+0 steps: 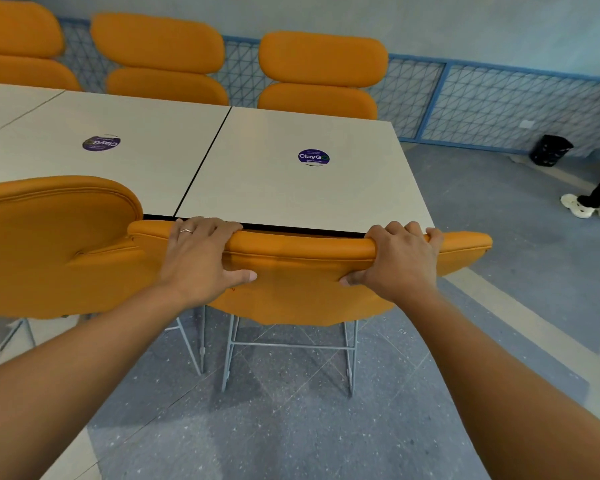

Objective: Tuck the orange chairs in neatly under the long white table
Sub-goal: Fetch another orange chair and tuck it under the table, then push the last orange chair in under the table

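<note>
A round purple sticker (314,157) on the white desk (291,188) reads "ClayGo" — its small print is illegible. Left hand (201,258) and right hand (397,259) both clench fingers over the padded, seamed top of an orange chair (298,285) at the desk's near edge — seat hidden, wire legs showing.

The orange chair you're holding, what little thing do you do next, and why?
Probably let go: the orange padded chair, gripped by the left hand and right hand, has its backrest top right at the long white table edge.
</note>
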Action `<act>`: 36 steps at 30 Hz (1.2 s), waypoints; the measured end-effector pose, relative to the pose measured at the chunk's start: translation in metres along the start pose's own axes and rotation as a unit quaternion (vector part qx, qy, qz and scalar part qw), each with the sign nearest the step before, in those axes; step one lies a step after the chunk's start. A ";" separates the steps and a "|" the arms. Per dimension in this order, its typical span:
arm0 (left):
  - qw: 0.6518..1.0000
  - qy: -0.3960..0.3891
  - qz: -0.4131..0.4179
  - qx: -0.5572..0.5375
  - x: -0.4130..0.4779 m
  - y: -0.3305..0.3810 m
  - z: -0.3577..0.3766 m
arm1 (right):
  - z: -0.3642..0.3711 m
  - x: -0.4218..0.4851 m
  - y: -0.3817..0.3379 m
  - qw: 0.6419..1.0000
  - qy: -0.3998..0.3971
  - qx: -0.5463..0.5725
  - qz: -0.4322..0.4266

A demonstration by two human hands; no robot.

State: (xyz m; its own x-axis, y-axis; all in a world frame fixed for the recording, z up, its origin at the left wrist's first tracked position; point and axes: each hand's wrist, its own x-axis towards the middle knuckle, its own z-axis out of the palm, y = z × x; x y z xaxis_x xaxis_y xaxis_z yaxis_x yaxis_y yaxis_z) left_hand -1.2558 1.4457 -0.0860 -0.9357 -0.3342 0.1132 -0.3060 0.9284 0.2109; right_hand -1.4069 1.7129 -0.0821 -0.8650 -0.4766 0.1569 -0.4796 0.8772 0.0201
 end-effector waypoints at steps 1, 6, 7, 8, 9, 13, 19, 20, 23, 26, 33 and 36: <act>1.000 0.006 -0.004 -0.010 -0.003 0.001 -0.001 | 0.000 -0.001 0.000 1.000 -0.001 0.000 -0.001; 0.997 0.048 -0.043 -0.050 -0.018 0.004 -0.014 | -0.006 -0.002 0.002 1.000 -0.021 0.011 -0.018; 0.995 0.058 -0.054 -0.056 -0.022 0.003 -0.017 | -0.008 -0.002 0.003 0.999 -0.026 0.021 -0.025; 0.994 0.066 -0.063 -0.063 -0.024 0.004 -0.020 | -0.010 -0.002 0.004 0.998 -0.031 0.033 -0.034; 0.992 0.075 -0.074 -0.066 -0.029 0.003 -0.023 | -0.012 -0.001 0.002 0.997 -0.034 0.048 -0.049; 0.987 0.083 -0.090 -0.104 -0.037 0.003 -0.034 | -0.021 0.004 -0.011 0.980 -0.053 0.172 -0.087; 0.978 0.097 -0.113 -0.147 -0.066 0.000 -0.055 | -0.042 0.004 -0.059 0.893 -0.067 0.413 -0.167; 0.977 0.099 -0.119 -0.144 -0.073 -0.005 -0.059 | -0.045 0.003 -0.070 0.887 -0.072 0.416 -0.185; 0.975 0.108 -0.143 -0.133 -0.090 -0.021 -0.067 | -0.048 0.001 -0.101 0.878 -0.094 0.414 -0.223; 0.970 0.112 -0.168 -0.135 -0.111 -0.044 -0.075 | -0.050 -0.003 -0.133 0.874 -0.113 0.409 -0.238; 0.962 0.118 -0.208 -0.130 -0.164 -0.125 -0.099 | -0.050 -0.020 -0.229 0.866 -0.131 0.400 -0.270; 0.961 0.126 -0.212 -0.128 -0.186 -0.167 -0.113 | -0.049 -0.029 -0.276 0.861 -0.133 0.396 -0.289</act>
State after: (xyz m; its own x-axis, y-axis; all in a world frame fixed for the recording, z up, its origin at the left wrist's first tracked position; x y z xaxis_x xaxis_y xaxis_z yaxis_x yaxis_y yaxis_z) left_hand -1.0106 1.3347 -0.0326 -0.6550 -0.7316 0.1891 -0.5659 0.6408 0.5188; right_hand -1.2423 1.4876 -0.0442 -0.4010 -0.9091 0.1129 -0.7002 0.2247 -0.6777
